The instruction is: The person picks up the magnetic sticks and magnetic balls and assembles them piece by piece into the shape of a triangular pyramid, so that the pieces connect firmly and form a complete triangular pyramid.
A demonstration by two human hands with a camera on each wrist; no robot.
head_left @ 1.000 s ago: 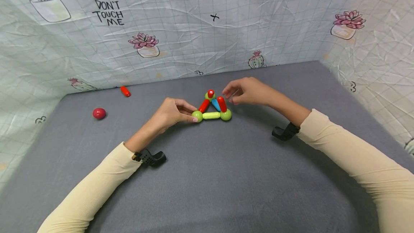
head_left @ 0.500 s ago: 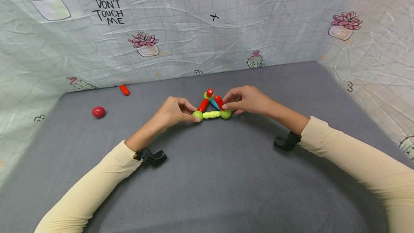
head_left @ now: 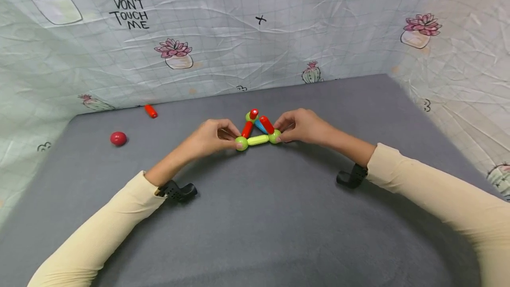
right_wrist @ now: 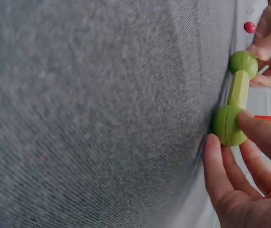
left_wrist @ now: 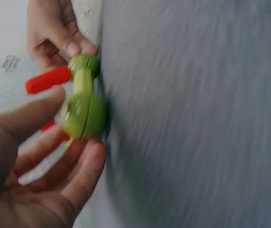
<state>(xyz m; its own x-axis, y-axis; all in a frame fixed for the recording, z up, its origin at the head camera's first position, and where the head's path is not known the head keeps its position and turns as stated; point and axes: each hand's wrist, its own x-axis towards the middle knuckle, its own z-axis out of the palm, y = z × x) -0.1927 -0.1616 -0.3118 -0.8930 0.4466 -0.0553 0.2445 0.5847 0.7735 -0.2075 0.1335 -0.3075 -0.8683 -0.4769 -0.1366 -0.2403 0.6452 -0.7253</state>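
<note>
A triangle of magnetic balls and rods rests on the grey table. Its front-left green ball (head_left: 241, 144) is pinched by my left hand (head_left: 209, 138). At the front-right green ball (right_wrist: 228, 125), the thumb and fingers of my right hand (head_left: 304, 126) grip from the side. Between these balls runs a yellow-green rod (head_left: 258, 140). One red rod (head_left: 247, 129) and one blue rod (head_left: 260, 126) lead to the rear green ball (head_left: 249, 118). A second red rod (head_left: 266, 125) rises from the right ball, leaning left. Another short red rod (head_left: 253, 113) stands on the rear ball.
A red ball (head_left: 118, 138) lies on the table (head_left: 239, 225) to the left. Behind it, by the foot of the printed cloth backdrop (head_left: 223, 25), is a loose red rod (head_left: 151, 111). Cloth also hangs along both sides.
My right hand has come in from the right, touched the leaning red rod, then moved down to grip the right ball. That rod now tilts further left. My left hand keeps its hold.
</note>
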